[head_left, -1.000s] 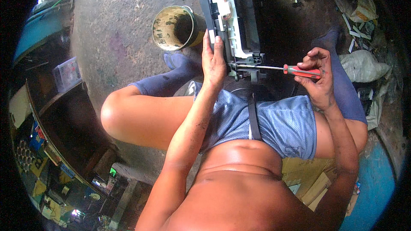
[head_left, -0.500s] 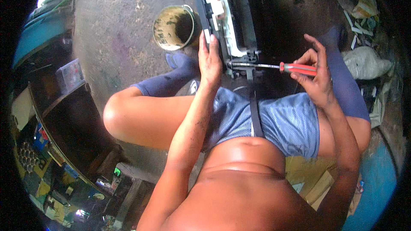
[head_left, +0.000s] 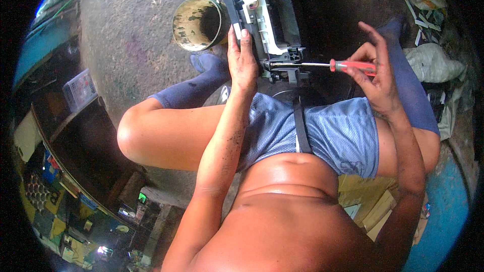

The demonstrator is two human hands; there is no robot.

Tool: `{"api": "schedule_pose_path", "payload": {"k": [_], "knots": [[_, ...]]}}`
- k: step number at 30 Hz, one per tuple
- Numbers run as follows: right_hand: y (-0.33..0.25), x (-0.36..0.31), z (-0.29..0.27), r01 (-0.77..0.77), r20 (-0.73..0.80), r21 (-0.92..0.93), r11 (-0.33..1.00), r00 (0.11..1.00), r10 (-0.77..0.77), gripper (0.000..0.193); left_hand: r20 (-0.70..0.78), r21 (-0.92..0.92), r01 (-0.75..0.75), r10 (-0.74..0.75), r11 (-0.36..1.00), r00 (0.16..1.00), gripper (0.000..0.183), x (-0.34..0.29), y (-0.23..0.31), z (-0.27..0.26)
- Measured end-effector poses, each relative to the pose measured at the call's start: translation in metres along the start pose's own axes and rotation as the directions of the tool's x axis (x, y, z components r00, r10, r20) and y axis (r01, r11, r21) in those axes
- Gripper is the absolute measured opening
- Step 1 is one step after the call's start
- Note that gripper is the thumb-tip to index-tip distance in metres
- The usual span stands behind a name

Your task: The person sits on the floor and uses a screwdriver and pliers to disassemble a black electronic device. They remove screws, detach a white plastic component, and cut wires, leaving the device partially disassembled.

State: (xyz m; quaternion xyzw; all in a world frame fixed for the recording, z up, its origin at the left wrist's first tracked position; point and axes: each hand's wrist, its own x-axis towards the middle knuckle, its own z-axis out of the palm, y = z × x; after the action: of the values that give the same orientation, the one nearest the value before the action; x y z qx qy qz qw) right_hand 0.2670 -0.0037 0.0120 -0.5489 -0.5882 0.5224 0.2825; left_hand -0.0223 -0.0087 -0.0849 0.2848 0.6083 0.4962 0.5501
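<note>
A long black and white plastic assembly [head_left: 262, 22], like part of a printer, stands between my legs, its near end close to my shorts. My left hand [head_left: 243, 65] grips its left edge, thumb and fingers pointing away from me. From the right, my right hand [head_left: 379, 81] holds a screwdriver [head_left: 339, 65] by its red and grey handle, the index finger raised off it. The metal shaft lies level, pointing left into the black bracket at the assembly's near end. Its tip is hidden among the black parts there.
A dirty, pale bucket [head_left: 185, 22] with a handle stands on the floor beyond my left foot. At far right lie a pale sack [head_left: 432, 69] and several white scraps [head_left: 426, 24]. Dark shelving [head_left: 85, 143] with a clear plastic box [head_left: 80, 90] is at my left.
The whole view has shifted slightly, so most things sit a little higher in it. Both hands keep their holds, and the screwdriver still points into the bracket.
</note>
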Motion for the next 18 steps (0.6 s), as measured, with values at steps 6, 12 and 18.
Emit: {"api": "schedule_pose_path", "payload": {"k": [6,12,18], "knots": [[0.015,0.004,0.002,0.097,0.008,0.247,0.964,0.995,-0.102,0.089,0.003,-0.025,0.022,-0.022,0.999,1.0,0.046,0.001,-0.003,0.003],[0.002,0.004,-0.012,-0.217,0.126,0.159,0.963,0.972,0.198,0.072,-0.017,0.015,0.03,-0.029,0.999,0.999,0.047,0.0,-0.001,-0.001],[0.012,0.011,-0.009,0.117,0.066,0.091,0.989,0.99,-0.123,0.069,-0.025,-0.031,0.022,-0.023,0.999,0.999,0.048,0.001,-0.005,0.001]]}}
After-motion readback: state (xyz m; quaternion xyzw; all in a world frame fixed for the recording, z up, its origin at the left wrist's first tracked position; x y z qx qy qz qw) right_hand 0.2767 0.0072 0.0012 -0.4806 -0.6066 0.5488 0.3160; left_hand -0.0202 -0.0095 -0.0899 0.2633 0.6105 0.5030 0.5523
